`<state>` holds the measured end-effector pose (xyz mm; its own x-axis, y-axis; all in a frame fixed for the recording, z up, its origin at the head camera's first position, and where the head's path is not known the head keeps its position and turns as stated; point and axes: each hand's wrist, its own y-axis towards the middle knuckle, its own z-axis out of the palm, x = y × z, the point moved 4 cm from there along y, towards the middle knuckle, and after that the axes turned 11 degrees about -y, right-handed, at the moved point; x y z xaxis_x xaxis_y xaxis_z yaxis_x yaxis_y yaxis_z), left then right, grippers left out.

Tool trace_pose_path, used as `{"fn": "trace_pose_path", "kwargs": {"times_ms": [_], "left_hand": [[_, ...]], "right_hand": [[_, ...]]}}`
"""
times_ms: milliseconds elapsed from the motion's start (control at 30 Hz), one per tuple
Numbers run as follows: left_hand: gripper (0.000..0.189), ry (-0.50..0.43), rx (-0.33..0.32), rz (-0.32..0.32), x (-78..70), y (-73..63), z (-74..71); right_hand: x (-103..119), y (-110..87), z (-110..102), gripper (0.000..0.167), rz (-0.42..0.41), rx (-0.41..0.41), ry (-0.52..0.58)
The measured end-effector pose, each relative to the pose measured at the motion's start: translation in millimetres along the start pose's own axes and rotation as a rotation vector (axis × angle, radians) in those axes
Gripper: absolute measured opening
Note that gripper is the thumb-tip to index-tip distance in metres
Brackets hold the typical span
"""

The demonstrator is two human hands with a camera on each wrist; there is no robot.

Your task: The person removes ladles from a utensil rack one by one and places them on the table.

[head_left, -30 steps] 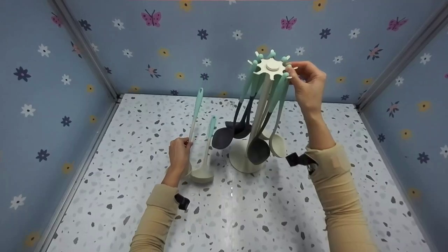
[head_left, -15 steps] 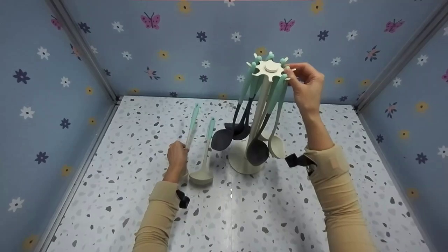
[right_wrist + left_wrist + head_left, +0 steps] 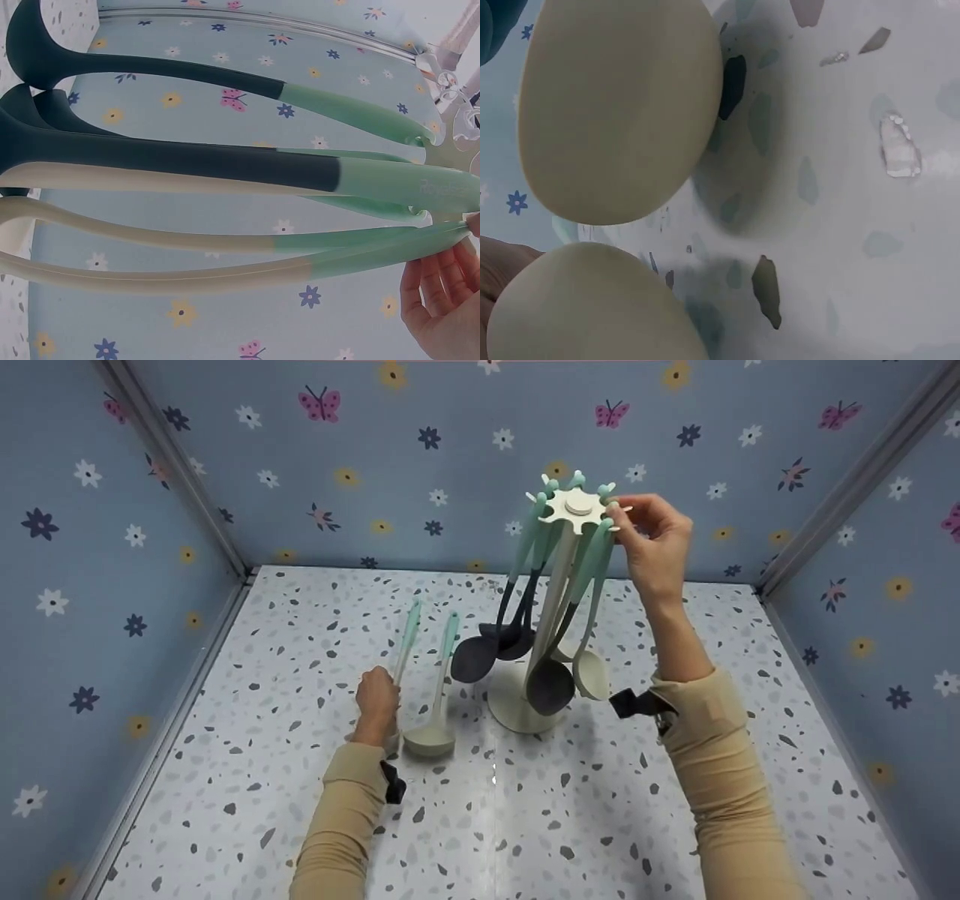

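Note:
In the head view my left hand grips a cream-stemmed spoon with a mint handle, its head hidden by the hand and sleeve. Beside it on the right lies a cream ladle with a mint handle. Two rounded cream heads fill much of the left wrist view, close over the tabletop. My right hand is up at the cream utensil stand, pinching a mint handle end at one of its top hooks. Several dark and cream utensils hang there, including a dark spoon and a cream spoon.
The speckled white tabletop is bounded by blue flowered panels at the back and both sides. Grey metal rails run along the corners.
My left hand has lowered the spoon and drawn it slightly towards me, so its handle tip now lies nearer, about level with the ladle's. The right hand keeps its place at the stand.

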<state>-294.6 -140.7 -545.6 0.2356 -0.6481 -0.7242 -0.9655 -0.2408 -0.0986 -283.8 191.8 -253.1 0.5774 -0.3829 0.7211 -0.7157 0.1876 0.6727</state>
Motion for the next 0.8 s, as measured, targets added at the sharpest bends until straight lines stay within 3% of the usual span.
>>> {"fn": "trace_pose_path", "kwargs": {"times_ms": [267, 433, 667, 800], "left_hand": [[0.007, 0.081, -0.003, 0.026, 0.7, 1.5, 6.2], [0.015, 0.122, 0.016, 0.008, 0.3, 2.9, 9.6], [0.016, 0.121, 0.046, -0.012, -0.8, 1.4, 11.4], [0.013, 0.153, 0.031, 0.012, -3.0, 0.6, 11.4]], "right_hand": [[-5.4, 1.4, 0.5, 0.011, -0.023, -0.001, 0.034], [-5.1, 1.3, 0.7, 0.011, -0.018, -0.001, 0.032], [-5.0, 0.9, 0.7, 0.012, -0.025, 0.006, 0.032], [-5.9, 1.0, 0.2, 0.012, -0.026, 0.004, 0.028]]}}
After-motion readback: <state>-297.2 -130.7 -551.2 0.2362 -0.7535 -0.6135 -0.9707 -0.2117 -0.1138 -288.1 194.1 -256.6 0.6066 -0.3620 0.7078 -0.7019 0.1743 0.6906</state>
